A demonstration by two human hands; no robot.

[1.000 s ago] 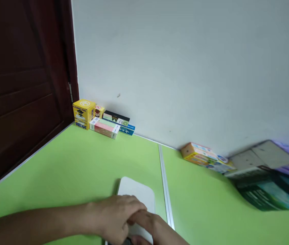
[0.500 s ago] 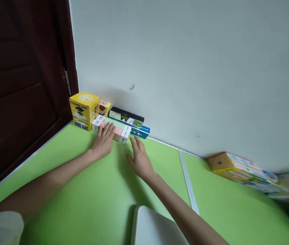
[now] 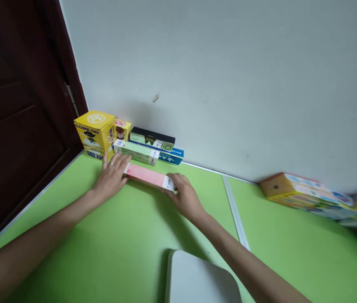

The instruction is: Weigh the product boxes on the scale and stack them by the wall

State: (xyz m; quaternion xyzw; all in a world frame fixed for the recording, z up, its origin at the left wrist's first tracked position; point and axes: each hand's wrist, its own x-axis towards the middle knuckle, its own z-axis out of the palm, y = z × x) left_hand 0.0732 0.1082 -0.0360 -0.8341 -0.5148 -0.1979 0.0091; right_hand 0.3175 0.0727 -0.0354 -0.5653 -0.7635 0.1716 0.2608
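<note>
A long pink box (image 3: 146, 176) with white ends is held between my two hands, just in front of a green box (image 3: 138, 152) of similar shape. My left hand (image 3: 110, 174) grips its left end, and my right hand (image 3: 186, 195) has its fingers round the right end. Behind the green box lies a blue box (image 3: 173, 158), with a black and pale green box (image 3: 153, 139) on top of it. A big yellow box (image 3: 94, 132) stands at the left, with a smaller yellow box (image 3: 122, 129) behind it by the wall.
A white rounded object (image 3: 202, 277) lies at the near edge of the green tabletop (image 3: 118, 244). Farther right, blurred colourful boxes (image 3: 310, 195) rest against the wall (image 3: 228, 84). A dark door (image 3: 17, 105) borders the left side. A white strip (image 3: 235, 212) crosses the tabletop.
The pink box has come away from the green box's side toward me. My right hand has closed on its right end; my left hand has shifted to its left end. The view has turned slightly.
</note>
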